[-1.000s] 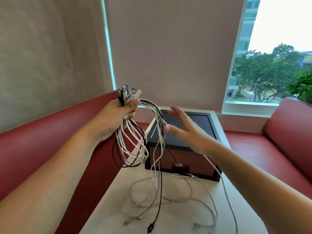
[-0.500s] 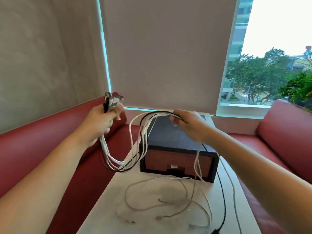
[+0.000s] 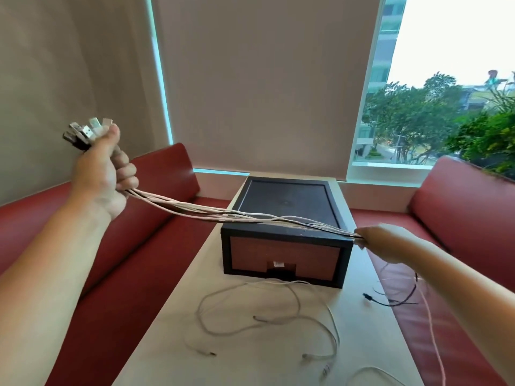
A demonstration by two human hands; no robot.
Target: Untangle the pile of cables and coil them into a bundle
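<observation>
The cables (image 3: 223, 215) stretched between the left hand (image 3: 103, 174) and the right hand (image 3: 373, 240) have smooth, matt plastic-looking jackets, mostly white. Above the left grip, the plugs (image 3: 86, 132) show shiny metal shells on plastic bodies. Below the gripped span, the box (image 3: 284, 246) has a matt black frame and a dull reddish front panel. The table (image 3: 250, 358) is pale and smooth. The red bench (image 3: 139, 246) beneath the left grip looks like softly glossy leatherette. The blind (image 3: 264, 79) is matt cloth.
</observation>
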